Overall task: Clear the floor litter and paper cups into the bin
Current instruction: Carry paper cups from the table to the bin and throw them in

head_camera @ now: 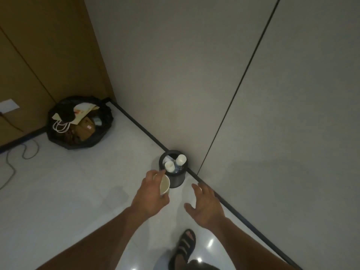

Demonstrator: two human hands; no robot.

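A small black round bin [176, 181] stands on the floor against the grey wall. Two white paper cups [169, 166] stick out of it beside a plastic bottle. My left hand [150, 195] grips a cream paper cup [164, 185] just in front of the bin's near rim, the cup's mouth facing right. My right hand [204, 205] hovers to the right of the bin, fingers spread and holding nothing.
A large black rubbish bag [58, 137] full of paper bags and boxes sits in the left corner by a wooden wall. A grey cable [29, 152] loops across the white floor at left. My sandalled foot [184, 248] is below the hands.
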